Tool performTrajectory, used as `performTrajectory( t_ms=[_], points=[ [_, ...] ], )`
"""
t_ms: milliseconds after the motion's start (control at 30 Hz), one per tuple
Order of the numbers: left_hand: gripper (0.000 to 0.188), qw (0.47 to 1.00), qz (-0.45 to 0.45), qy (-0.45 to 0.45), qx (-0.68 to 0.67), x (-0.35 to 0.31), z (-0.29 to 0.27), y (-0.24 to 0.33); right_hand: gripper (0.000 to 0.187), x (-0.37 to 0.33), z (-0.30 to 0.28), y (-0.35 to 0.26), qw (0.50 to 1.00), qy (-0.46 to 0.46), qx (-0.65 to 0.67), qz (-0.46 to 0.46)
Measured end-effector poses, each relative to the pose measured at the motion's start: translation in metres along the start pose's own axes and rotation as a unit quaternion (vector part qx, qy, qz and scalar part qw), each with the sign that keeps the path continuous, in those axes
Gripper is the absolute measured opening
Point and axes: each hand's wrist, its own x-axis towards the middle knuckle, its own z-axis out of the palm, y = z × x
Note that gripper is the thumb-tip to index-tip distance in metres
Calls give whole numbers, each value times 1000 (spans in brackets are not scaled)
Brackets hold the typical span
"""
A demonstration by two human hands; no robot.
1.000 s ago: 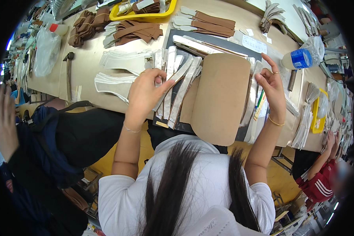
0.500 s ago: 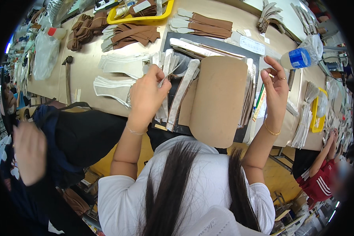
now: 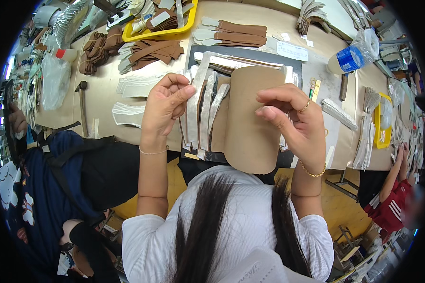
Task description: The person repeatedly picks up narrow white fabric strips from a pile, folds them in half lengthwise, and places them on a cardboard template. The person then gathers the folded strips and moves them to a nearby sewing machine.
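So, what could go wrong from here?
The pale strip at the thumb of the left hand lies close to neighbouring strips, so moving it might drag those out of line. The brown curved board seems to reach past the near edge of the table; a bump from the open right hand over it could shift it.

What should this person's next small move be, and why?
Perhaps shift the right hand toward the pale strip to help steady it: the left hand is at that strip's edge, while the right seems empty, held open above the brown board.
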Motion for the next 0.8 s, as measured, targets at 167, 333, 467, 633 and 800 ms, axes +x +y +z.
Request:
performTrajectory(
  t_ms=[167,333,467,633,800],
  points=[
    [28,997,65,-8,-45,-20,15,10,18,-1,4,-12,986,-120,10,115],
    [35,959,264,-96,21,-53,54,10,27,2,25,-18,990,-139,24,2],
    [37,983,125,-87,103,-60,62,15,23,-10,23,-18,970,-82,202,110],
    [26,972,-17,-160,168,-48,76,3,18,-38,9,-4,967,-6,193,166],
    [13,950,-116,-160,243,-40,89,0,26,-51,-10,7,954,62,201,212]
  ],
)
